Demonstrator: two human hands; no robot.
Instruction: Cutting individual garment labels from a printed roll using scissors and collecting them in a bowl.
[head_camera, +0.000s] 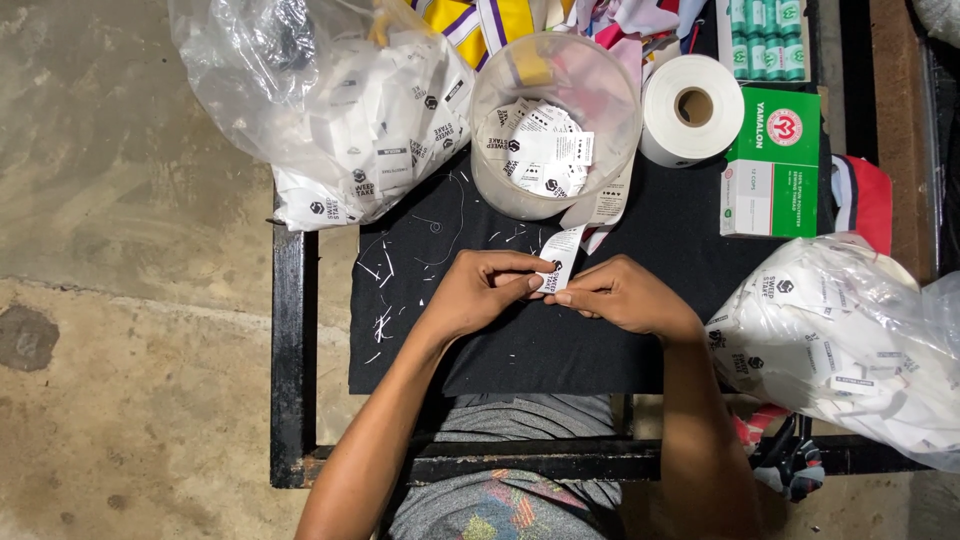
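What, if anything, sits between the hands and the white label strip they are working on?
Nothing visible: the left hand and right hand both pinch the label strip directly, fingertips on it, above the black cloth.

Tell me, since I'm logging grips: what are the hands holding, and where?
Both hands, left hand and right hand, pinch the label strip at its lower end.

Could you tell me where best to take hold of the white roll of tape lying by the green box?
Probably from above, by its outer rim: the white roll lies flat, hollow core up, beside the green box, with its round sides open to fingers.
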